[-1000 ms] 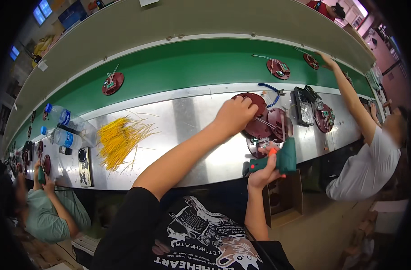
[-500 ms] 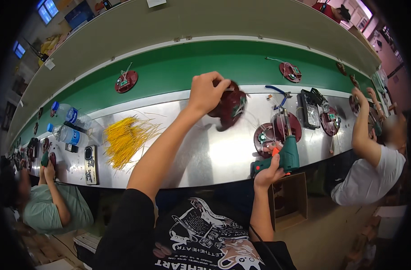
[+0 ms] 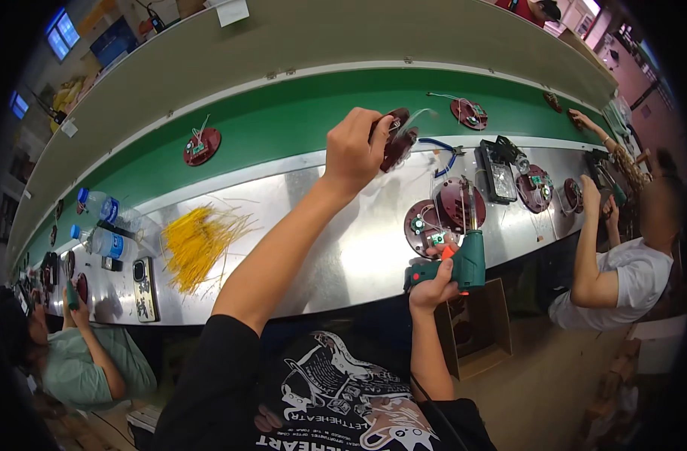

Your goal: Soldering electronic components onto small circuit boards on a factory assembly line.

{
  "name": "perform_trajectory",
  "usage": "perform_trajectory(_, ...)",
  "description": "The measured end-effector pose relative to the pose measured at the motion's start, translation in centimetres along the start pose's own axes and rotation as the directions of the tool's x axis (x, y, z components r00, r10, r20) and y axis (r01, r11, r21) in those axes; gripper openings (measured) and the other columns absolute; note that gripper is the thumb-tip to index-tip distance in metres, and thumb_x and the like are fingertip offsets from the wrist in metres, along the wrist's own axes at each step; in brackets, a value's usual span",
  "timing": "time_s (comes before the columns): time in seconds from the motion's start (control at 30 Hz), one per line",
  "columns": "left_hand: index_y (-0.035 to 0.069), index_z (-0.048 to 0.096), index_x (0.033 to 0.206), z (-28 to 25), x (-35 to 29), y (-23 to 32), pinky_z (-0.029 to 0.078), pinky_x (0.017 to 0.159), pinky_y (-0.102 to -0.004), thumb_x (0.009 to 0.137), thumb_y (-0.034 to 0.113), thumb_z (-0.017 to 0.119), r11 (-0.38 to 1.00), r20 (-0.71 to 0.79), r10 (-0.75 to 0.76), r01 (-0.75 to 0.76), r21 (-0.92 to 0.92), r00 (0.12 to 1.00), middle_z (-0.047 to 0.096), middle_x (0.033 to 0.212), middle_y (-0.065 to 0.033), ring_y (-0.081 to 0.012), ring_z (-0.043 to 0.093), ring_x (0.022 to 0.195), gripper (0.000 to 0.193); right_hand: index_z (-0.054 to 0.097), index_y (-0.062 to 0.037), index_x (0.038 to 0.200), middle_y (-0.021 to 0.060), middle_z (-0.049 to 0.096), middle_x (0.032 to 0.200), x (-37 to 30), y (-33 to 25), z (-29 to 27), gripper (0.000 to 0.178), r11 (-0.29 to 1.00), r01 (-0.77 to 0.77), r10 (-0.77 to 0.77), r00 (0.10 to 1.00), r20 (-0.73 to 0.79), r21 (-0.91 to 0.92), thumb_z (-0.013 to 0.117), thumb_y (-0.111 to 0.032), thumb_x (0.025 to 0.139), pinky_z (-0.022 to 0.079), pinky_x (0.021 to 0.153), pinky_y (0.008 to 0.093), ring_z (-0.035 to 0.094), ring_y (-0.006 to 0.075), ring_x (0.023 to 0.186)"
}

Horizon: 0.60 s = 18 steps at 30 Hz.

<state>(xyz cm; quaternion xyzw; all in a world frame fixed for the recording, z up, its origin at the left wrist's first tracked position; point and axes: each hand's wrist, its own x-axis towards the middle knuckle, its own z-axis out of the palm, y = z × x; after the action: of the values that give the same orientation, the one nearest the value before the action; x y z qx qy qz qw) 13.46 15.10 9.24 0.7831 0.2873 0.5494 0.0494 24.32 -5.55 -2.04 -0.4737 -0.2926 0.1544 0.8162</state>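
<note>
Above the far side of the metal bench, my left hand (image 3: 354,152) grips a dark red round plate (image 3: 400,143). Wires trail from the plate, and it is held tilted. Closed around a green power screwdriver (image 3: 473,255) with an orange trigger is my right hand (image 3: 435,288), its thumb along the body. The tool's thin shaft points away from me. Just behind it, a dark red plate with circuit boards and wires (image 3: 424,223) lies on the bench, overlapped by another red disc (image 3: 461,199).
Yellow wires (image 3: 200,246) lie left, near a phone (image 3: 144,289) and water bottles (image 3: 106,242). Blue-handled pliers (image 3: 450,154) and a black case (image 3: 499,177) are behind the tool. More plates (image 3: 202,146) rest on the green strip (image 3: 283,113). Co-workers sit both sides; a carton (image 3: 475,364) stands below.
My left hand has lifted the red plate farther away, toward the green strip. The right hand still holds the screwdriver near the plates. The whole view has shifted slightly.
</note>
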Motion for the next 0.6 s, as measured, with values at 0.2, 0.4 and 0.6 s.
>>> perform_trajectory(0.2,0.001,0.064,0.091,0.1,0.5,1.5,0.051,0.061,-0.0399,0.092,0.010,0.069,0.992,-0.057,0.124,-0.124,0.005,0.991,0.064,0.082,-0.0151,-0.0347,0.063,0.068,0.010,0.055,0.0075,0.119,0.0131,0.060,0.105,0.6,0.2,0.1,0.036,0.998,0.065,-0.065,0.998,0.001,-0.017,0.045,-0.019,0.098,0.048,0.081,0.0328,0.057,0.0196,0.087)
perform_trajectory(0.4,0.002,0.059,0.090,0.5,0.8,3.2,0.050,0.057,-0.0418,0.090,0.007,0.069,0.976,-0.123,0.211,-0.216,-0.030,0.970,0.062,0.077,-0.0139,-0.0336,0.062,0.067,0.011,0.054,0.0074,0.118,0.0141,0.060,0.106,0.2,-0.1,-0.3,0.034,0.998,0.061,-0.061,0.998,-0.035,-0.012,0.044,-0.018,0.098,0.048,0.082,0.0333,0.057,0.0200,0.087)
perform_trajectory(0.6,0.002,0.058,0.090,-0.1,-0.1,3.5,0.049,0.054,-0.0396,0.090,0.006,0.069,0.987,-0.103,0.145,-0.152,-0.059,0.984,0.061,0.076,-0.0136,-0.0330,0.061,0.062,0.012,0.050,0.0068,0.120,0.0174,0.060,0.110,0.1,0.5,-0.8,0.033,0.997,0.058,-0.054,0.996,-0.070,0.051,0.045,-0.016,0.097,0.051,0.082,0.0351,0.059,0.0211,0.086)
